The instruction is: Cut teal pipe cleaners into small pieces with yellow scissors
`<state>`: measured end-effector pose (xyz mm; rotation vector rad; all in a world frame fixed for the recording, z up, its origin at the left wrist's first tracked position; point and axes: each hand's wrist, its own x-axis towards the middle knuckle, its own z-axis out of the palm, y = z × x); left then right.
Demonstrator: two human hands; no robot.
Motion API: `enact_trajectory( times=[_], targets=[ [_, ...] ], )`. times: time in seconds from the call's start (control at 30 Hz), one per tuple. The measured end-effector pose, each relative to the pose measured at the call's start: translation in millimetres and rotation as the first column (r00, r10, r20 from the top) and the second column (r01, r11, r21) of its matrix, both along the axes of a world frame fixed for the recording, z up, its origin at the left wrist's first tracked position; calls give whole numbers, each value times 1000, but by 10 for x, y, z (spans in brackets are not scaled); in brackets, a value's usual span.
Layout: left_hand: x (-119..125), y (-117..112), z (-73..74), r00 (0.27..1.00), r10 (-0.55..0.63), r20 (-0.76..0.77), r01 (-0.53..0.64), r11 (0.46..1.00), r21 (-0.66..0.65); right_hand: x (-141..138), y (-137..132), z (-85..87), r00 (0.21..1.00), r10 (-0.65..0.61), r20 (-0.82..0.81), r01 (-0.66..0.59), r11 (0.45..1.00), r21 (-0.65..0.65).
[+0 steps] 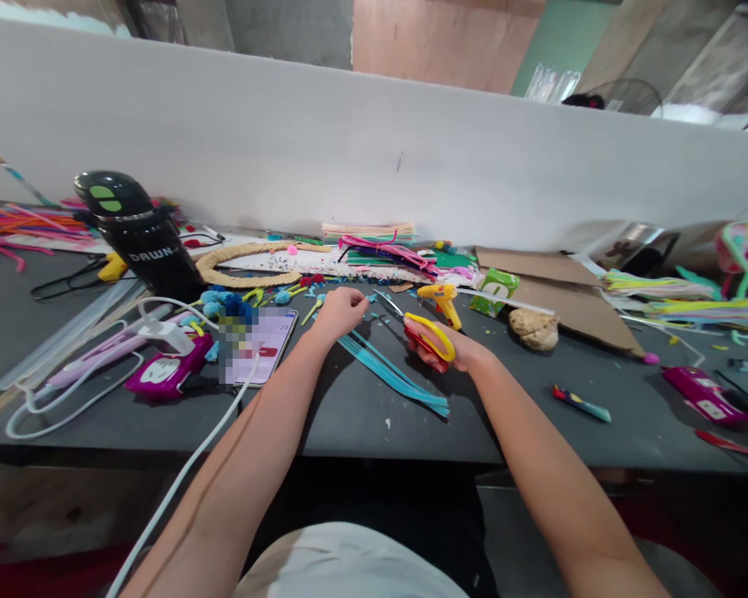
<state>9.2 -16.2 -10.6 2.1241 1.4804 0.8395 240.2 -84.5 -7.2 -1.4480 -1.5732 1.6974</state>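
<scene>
Scissors (426, 322) with yellow and red handles are in your right hand (465, 349), its fingers wrapped around the handles and the blades pointing away from you, angled toward your left hand (342, 311). Your left fingers are curled nearly closed; I cannot tell whether they pinch anything. Between your 2 forearms, blue strips (394, 375) lie on the dark table (374, 438). Just beyond your right hand is a yellow glue gun (449, 307), with a green packet (494, 291) and a tan stone (534, 329) to its right. Beside your left forearm lies a phone (273, 345); farther left stands a black bottle (146, 253).
</scene>
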Motion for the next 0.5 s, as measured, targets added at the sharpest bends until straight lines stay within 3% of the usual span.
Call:
enact_trajectory(
  times=[0.37, 0.5],
  targets=[
    [5, -7, 0, 1000, -3, -17, 3, 1000, -16, -1, 9, -12, 1000, -3, 14, 3, 1000, 1],
    [7, -16, -5, 1000, -7, -14, 6, 1000, -26, -23, 33, -29, 997, -59, 51, 59, 998, -3]
  ],
)
